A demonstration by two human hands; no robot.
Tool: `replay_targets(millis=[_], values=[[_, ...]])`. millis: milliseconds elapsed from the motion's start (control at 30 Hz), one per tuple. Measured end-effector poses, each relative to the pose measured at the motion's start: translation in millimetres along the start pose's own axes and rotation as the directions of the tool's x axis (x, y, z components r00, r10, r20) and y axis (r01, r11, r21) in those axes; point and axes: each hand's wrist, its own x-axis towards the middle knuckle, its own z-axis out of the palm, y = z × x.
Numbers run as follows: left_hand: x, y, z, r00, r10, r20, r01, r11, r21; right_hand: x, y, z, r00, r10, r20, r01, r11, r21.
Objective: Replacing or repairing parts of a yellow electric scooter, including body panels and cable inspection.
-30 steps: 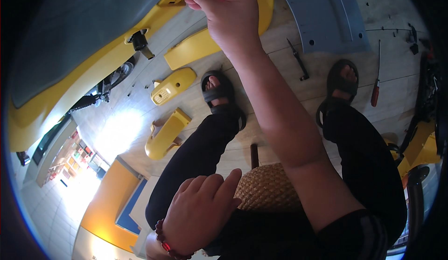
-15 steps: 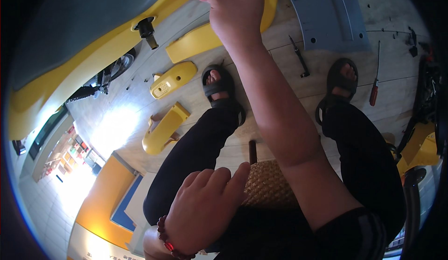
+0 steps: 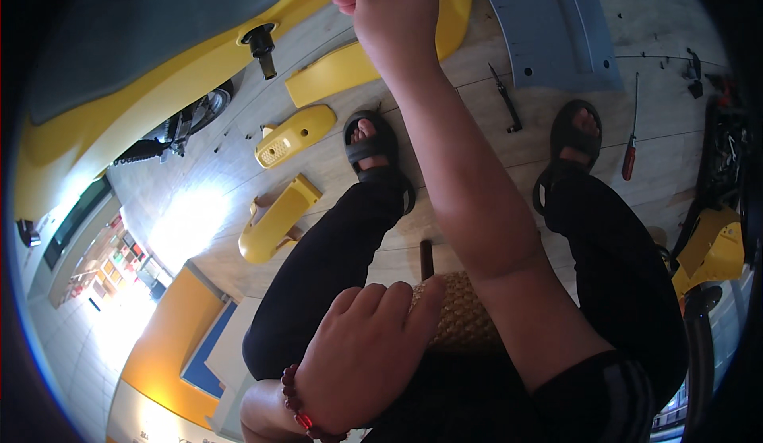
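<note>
At the top edge, my right hand (image 3: pixel 393 10) reaches to the corner of a yellow-and-grey scooter body (image 3: pixel 151 65). Its fingers are closed in a pinch beside a dark slot in the yellow trim; whatever they grip is hidden. A black stub (image 3: pixel 261 50) sticks out of the trim to the left of that hand. My left hand (image 3: pixel 362 355), with a dark red bead bracelet (image 3: pixel 294 399) at the wrist, hangs over my lap in front of a woven seat (image 3: pixel 457 312). Its fingers curl inward and the thumb lies alongside; the palm side is hidden.
Yellow panels (image 3: pixel 334 73) and covers (image 3: pixel 298 133) lie on the floor near my left foot. A grey-blue panel (image 3: pixel 548 30), a black pen-shaped tool (image 3: pixel 505 97) and a red-handled screwdriver (image 3: pixel 630 153) lie to the right. Small dark parts (image 3: pixel 694 73) are scattered beyond.
The whole view has shifted slightly. My left hand is a little farther right over the woven seat. My right hand stays at the same corner of the trim, fingers still closed.
</note>
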Motion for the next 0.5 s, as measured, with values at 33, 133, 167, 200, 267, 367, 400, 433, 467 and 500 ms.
replay_targets(millis=[33,133,167,200,267,367,400,433,467,500], values=[[0.1,0.7,-0.6,1.0,0.004,0.001,-0.004,1.0,-0.004,1.3,0.8,-1.2,0.998,0.031,0.056,-0.035,0.996,0.08],[0.0,5.5,-4.4,0.998,-0.034,0.051,0.035,0.999,-0.021,1.7,-2.4,-7.0,0.996,0.04,0.074,-0.041,0.999,0.012],[0.1,7.2,-5.7,0.993,-0.075,0.093,0.079,0.996,-0.038,1.3,-4.8,-8.7,0.999,0.016,0.037,-0.011,0.991,-0.134],[0.7,8.2,-6.6,0.993,-0.073,0.096,0.076,0.997,-0.03,0.8,-7.6,-10.2,0.999,0.013,0.039,-0.007,0.991,-0.135],[1.2,10.1,-8.0,0.993,-0.072,0.094,0.075,0.997,-0.029,-1.0,-12.7,-11.0,0.983,-0.18,0.023,0.161,0.808,-0.567],[0.6,11.7,-8.7,0.992,-0.068,0.104,0.071,0.997,-0.026,-3.6,-16.6,-4.9,0.945,-0.328,0.003,0.292,0.836,-0.464],[0.4,11.9,-8.4,0.992,-0.066,0.104,0.069,0.997,-0.025,-3.3,-17.5,-3.4,0.944,-0.33,0.002,0.293,0.835,-0.465],[0.4,12.1,-7.9,0.993,-0.062,0.104,0.065,0.998,-0.021,-2.6,-18.1,-2.2,0.948,-0.315,0.051,0.279,0.742,-0.609],[0.4,12.4,-7.3,0.992,-0.06,0.112,0.062,0.998,-0.02,-1.8,-18.4,-1.3,0.952,-0.29,0.096,0.265,0.625,-0.734],[0.6,12.3,-6.8,0.993,-0.057,0.103,0.059,0.998,-0.018,-1.0,-18.2,0.1,0.952,-0.292,0.096,0.265,0.624,-0.735]])
